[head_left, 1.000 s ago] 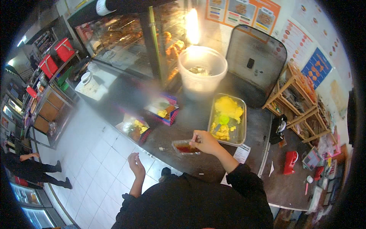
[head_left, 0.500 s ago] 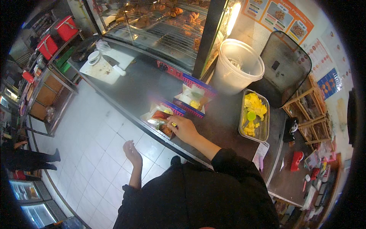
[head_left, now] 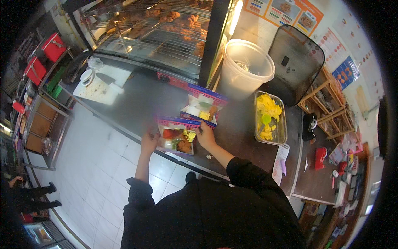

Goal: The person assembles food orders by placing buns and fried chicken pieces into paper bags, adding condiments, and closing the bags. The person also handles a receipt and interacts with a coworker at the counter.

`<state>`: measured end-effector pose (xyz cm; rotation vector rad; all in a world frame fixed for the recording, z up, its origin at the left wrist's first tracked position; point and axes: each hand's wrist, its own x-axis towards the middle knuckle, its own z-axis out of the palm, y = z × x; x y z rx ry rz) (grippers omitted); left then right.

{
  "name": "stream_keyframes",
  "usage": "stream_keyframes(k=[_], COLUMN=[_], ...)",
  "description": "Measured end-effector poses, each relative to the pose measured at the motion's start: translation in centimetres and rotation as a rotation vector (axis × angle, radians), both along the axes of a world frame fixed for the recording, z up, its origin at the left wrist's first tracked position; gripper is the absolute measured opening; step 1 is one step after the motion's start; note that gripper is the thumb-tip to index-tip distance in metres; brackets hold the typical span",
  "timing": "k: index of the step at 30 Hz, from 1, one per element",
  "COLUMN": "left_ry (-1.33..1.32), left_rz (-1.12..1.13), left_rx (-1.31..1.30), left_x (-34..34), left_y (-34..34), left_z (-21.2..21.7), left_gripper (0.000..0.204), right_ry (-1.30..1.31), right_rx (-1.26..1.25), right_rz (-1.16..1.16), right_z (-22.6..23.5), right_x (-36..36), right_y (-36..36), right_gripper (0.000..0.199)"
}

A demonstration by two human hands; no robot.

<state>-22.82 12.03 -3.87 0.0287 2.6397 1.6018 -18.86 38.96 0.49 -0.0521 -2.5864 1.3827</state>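
A purple-and-pink cardboard food box [head_left: 179, 122] stands unlidded at the counter's front edge, with a red sauce packet, fried chicken and yellow pieces inside. My left hand [head_left: 149, 140] pinches its left side, the fingers slightly blurred. At the opposite side my right hand [head_left: 206, 136] grips the upper right corner between thumb and fingers. Just behind it is a second box [head_left: 207, 91] of the same kind, its lid raised, holding a white wrapped portion, some yellow food and a brown piece. White crumbs [head_left: 209, 157] lie beside my right wrist.
To the right sits a metal tray [head_left: 283, 135] of yellow food with a green scoop [head_left: 265, 119]. Behind are a white bucket [head_left: 248, 62], a black mesh basket [head_left: 296, 62] and a glass display case [head_left: 145, 41]. A knife [head_left: 108, 80] rests on a white cutting board [head_left: 99, 93].
My left hand has come up from over the floor to the front box's left side. My right hand has moved from inside the box to its right corner. The box sits straighter.
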Motion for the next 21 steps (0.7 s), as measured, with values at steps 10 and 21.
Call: stream_keyframes(k=[10,21], left_ry=[0.399,0.355], left_rz=[0.141,-0.056], left_rx=[0.037,0.214], left_x=[-0.6,-1.1], left_y=[7.1,2.3], left_z=[4.1,1.0], left_gripper=[0.078,0.055], right_ry=[0.002,0.076], right_rx=[-0.072,-0.025], right_rz=[-0.38,-0.109], right_z=[1.6,0.5], right_x=[-0.3,1.9], right_y=[-2.8,0.3], right_gripper=[0.065,0.031])
